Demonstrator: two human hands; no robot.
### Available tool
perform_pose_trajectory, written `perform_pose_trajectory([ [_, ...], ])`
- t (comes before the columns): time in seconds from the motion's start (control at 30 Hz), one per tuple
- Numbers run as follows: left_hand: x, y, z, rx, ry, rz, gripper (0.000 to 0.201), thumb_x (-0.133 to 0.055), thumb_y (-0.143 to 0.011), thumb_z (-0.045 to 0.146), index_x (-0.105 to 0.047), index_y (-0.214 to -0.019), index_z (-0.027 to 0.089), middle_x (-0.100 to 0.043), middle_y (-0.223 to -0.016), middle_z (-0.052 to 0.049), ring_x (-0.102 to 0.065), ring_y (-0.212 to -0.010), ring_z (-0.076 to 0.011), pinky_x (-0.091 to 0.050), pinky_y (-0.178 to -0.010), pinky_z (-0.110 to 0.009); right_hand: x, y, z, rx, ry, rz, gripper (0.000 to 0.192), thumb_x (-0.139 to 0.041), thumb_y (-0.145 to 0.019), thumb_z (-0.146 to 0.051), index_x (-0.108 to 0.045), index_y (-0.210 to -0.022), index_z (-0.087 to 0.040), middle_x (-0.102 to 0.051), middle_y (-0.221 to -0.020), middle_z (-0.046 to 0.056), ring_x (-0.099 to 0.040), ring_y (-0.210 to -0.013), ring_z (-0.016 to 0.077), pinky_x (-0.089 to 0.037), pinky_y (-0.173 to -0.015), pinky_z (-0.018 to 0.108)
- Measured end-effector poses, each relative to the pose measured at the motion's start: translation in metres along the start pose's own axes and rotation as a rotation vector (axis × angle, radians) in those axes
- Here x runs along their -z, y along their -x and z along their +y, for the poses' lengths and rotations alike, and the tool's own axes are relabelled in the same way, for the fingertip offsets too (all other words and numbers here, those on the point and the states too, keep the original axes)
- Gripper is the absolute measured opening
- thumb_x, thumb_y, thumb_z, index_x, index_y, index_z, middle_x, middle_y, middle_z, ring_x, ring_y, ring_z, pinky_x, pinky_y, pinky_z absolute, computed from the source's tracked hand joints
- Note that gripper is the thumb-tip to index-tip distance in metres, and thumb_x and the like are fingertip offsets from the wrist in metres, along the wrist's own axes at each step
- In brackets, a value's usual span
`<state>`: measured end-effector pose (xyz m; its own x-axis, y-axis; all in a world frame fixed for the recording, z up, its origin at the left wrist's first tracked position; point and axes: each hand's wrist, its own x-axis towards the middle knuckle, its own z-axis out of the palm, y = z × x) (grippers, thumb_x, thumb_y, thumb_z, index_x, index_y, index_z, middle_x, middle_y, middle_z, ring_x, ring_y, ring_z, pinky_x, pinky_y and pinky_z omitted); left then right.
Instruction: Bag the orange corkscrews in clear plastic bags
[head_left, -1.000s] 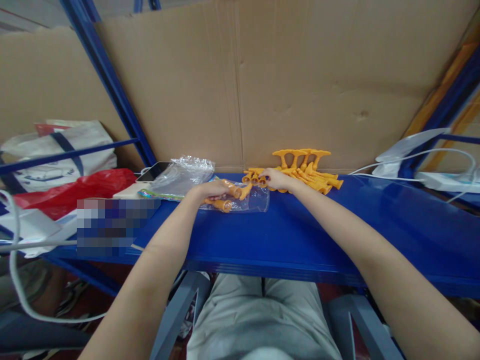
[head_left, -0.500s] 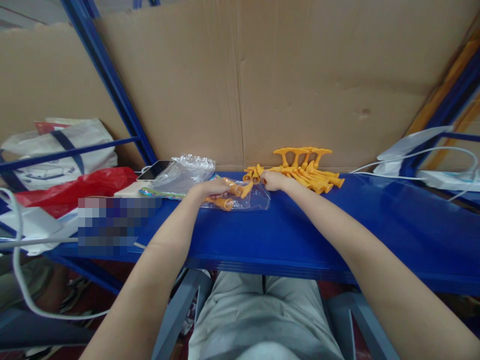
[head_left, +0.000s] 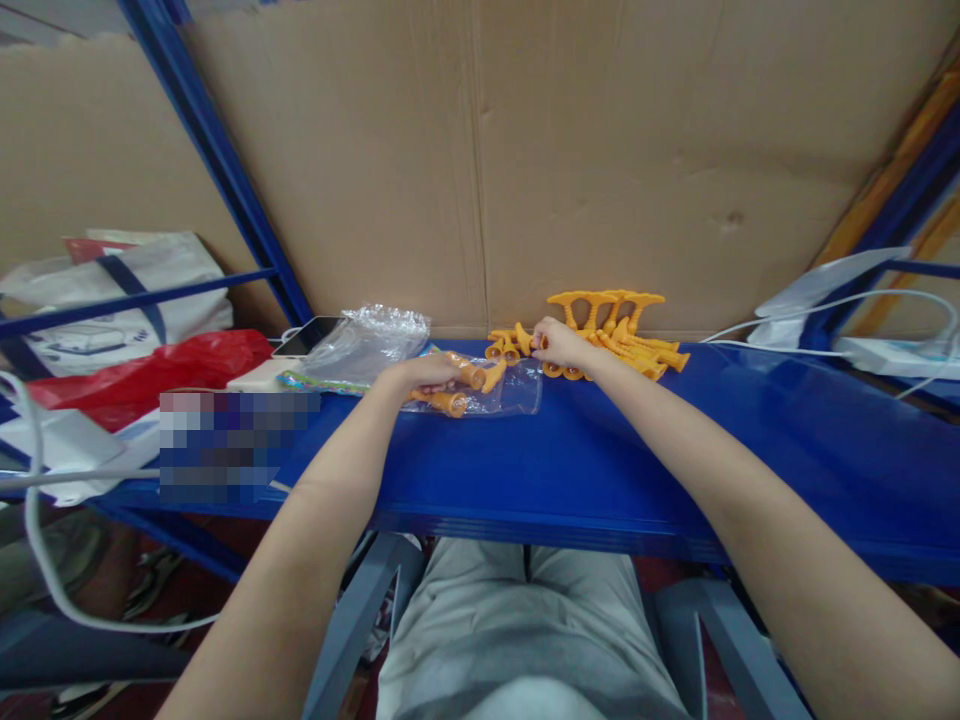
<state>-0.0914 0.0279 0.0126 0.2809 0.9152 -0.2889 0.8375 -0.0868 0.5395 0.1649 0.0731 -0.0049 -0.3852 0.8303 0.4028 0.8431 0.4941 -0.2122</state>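
Here, near the back edge of the table [head_left: 495, 470], the right hand [head_left: 561, 343] seems to pinch an orange piece [head_left: 523, 338] beside the orange pile [head_left: 641, 352]; a bump could scatter its neighbours. The left hand [head_left: 421, 374] grasps another orange piece [head_left: 471, 375] over the clear bag [head_left: 517, 397], which might slide if that grip loosens.

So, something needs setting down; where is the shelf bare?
The blue shelf is bare between the forearms, short of the clear bag, and right of the right forearm. Crowded: orange pieces at left hand and right hand.
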Motion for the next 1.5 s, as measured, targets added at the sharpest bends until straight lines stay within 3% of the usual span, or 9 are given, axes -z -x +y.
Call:
perform_pose_trajectory([
  [0.1,0.0,0.0,-0.001,0.041,0.027,0.031,0.028,-0.067,-0.07,0.038,-0.052,-0.054,0.02,-0.044,-0.048,0.002,-0.035,-0.04,-0.0086,-0.023,-0.042,-0.025,-0.001,-0.001,0.006,-0.037,-0.04,0.18,0.014,-0.054,-0.076,-0.006,-0.061,-0.082,-0.017,-0.061,-0.095,0.009,-0.058,-0.086,0.0197,-0.047,-0.083,0.032],
  [0.33,0.0,-0.006,-0.005,0.055,0.066,0.036,0.028,-0.064,-0.072,0.036,-0.05,-0.055,0.019,-0.046,-0.051,0.001,-0.035,-0.041,-0.0082,-0.023,-0.043,-0.025,0.012,-0.006,0.021,-0.065,-0.12,0.478,0.027,-0.056,-0.082,-0.015,-0.063,-0.108,-0.017,-0.063,-0.111,0.014,-0.06,-0.106,0.0276,-0.044,-0.098,0.046],
  [0.63,0.004,-0.004,-0.005,0.012,-0.071,0.061,0.026,-0.065,-0.07,0.04,-0.055,-0.057,0.019,-0.044,-0.047,0.0,-0.04,-0.043,-0.0114,-0.027,-0.044,-0.026,0.049,0.016,0.01,0.052,-0.117,0.626,0.041,-0.058,-0.083,-0.023,-0.056,-0.124,-0.02,-0.061,-0.124,0.013,-0.055,-0.119,0.0293,-0.042,-0.104,0.051],
  [0.77,0.003,0.003,0.0,0.011,-0.066,0.082,0.024,-0.065,-0.068,0.038,-0.056,-0.057,0.019,-0.043,-0.045,0.0,-0.041,-0.043,-0.0119,-0.028,-0.043,-0.026,0.053,0.036,-0.002,0.018,-0.158,0.517,0.044,-0.059,-0.086,-0.031,-0.054,-0.128,-0.017,-0.061,-0.122,0.014,-0.058,-0.113,0.0281,-0.046,-0.098,0.048],
  [0.9,0.002,0.004,0.002,0.034,-0.009,0.085,0.024,-0.066,-0.068,0.036,-0.054,-0.056,0.02,-0.043,-0.045,0.001,-0.039,-0.041,-0.0108,-0.027,-0.043,-0.026,0.044,0.049,-0.01,-0.067,-0.269,0.377,0.05,-0.065,-0.083,-0.035,-0.054,-0.127,-0.014,-0.063,-0.117,0.014,-0.062,-0.107,0.026,-0.048,-0.094,0.043],
  [1.13,0.0,0.001,0.001,0.07,-0.038,0.083,0.03,-0.063,-0.072,0.034,-0.047,-0.052,0.02,-0.041,-0.044,0.001,-0.034,-0.038,-0.0093,-0.025,-0.042,-0.025,0.026,0.054,-0.015,-0.132,-0.501,0.157,0.047,-0.069,-0.077,-0.02,-0.054,-0.121,-0.014,-0.069,-0.108,0.011,-0.066,-0.098,0.021,-0.053,-0.084,0.034],
  [1.23,-0.001,0.009,0.009,0.045,-0.027,0.073,0.026,-0.064,-0.072,0.033,-0.05,-0.055,0.02,-0.042,-0.044,0.002,-0.033,-0.037,-0.0087,-0.025,-0.041,-0.025,0.021,0.058,-0.019,-0.155,-0.539,0.024,0.035,-0.065,-0.078,-0.014,-0.056,-0.112,-0.014,-0.071,-0.098,0.008,-0.068,-0.086,0.0179,-0.053,-0.073,0.028],
  [1.37,-0.002,0.018,0.018,0.022,-0.016,0.063,0.024,-0.064,-0.072,0.033,-0.052,-0.057,0.02,-0.042,-0.044,0.002,-0.033,-0.036,-0.0085,-0.024,-0.04,-0.025,0.023,0.064,-0.03,-0.163,-0.293,-0.089,0.008,-0.06,-0.084,-0.016,-0.062,-0.091,-0.012,-0.071,-0.085,0.008,-0.065,-0.076,0.0179,-0.047,-0.066,0.026],
  [1.5,-0.001,0.014,0.014,0.036,-0.015,0.077,0.024,-0.065,-0.071,0.033,-0.052,-0.056,0.02,-0.04,-0.043,0.002,-0.033,-0.036,-0.0089,-0.023,-0.04,-0.026,0.038,0.07,-0.044,-0.079,0.076,-0.105,0.013,-0.058,-0.088,-0.021,-0.068,-0.092,-0.014,-0.072,-0.089,0.009,-0.066,-0.087,0.0235,-0.044,-0.077,0.034],
])
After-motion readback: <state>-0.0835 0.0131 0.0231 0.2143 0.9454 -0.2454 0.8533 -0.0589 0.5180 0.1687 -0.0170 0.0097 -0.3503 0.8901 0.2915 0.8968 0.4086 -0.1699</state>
